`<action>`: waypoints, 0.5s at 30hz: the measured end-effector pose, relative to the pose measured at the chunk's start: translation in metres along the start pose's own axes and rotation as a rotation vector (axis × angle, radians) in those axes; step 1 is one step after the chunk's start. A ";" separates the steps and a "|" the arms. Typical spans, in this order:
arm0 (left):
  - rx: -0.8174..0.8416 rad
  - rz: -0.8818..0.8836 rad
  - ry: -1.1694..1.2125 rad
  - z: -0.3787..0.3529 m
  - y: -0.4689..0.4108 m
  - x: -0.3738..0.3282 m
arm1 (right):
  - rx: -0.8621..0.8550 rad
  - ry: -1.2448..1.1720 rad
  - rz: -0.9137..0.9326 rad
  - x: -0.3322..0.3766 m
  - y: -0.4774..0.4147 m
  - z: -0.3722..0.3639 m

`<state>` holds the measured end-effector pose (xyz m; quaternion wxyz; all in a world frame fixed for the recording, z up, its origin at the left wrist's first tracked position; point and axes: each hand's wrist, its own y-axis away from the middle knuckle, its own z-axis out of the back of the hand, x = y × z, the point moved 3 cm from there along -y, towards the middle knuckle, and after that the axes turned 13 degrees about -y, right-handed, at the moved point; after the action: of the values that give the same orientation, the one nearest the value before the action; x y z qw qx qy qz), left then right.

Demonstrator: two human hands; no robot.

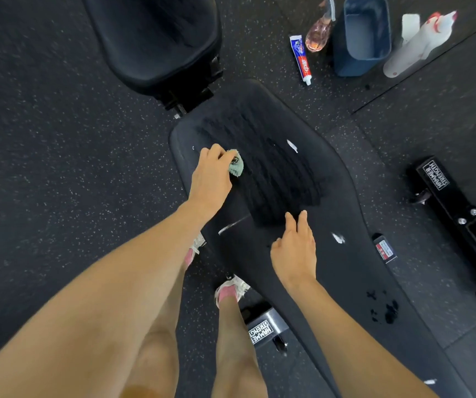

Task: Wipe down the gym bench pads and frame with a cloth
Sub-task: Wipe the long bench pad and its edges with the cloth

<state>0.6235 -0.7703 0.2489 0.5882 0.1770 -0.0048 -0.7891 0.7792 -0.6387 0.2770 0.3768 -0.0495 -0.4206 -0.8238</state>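
Observation:
A long black back pad (343, 225) of the gym bench runs from the centre toward the lower right, with a darker wet patch (277, 173) and small white smears on it. A separate black seat pad (156, 38) sits above it. My left hand (211, 176) grips a bunched pale green cloth (236, 166) against the pad's left side. My right hand (295, 248) rests flat on the pad with straight fingers, just below the wet patch. Black frame bars (446, 196) with white lettering lie to the right and under the pad (262, 330).
On the speckled rubber floor at the top right stand a blue bin (360, 35), a white spray bottle (417, 44), a toothpaste tube (301, 58) and a clear pinkish bottle (318, 33). My legs and shoes (231, 291) are beside the pad's left edge.

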 end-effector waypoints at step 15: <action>-0.021 -0.087 0.080 0.011 0.050 0.018 | -0.020 0.061 0.011 0.000 0.000 -0.009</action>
<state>0.6622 -0.8049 0.2651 0.5547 0.2024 0.0348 -0.8063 0.7819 -0.6455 0.2711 0.3935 -0.0305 -0.4006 -0.8269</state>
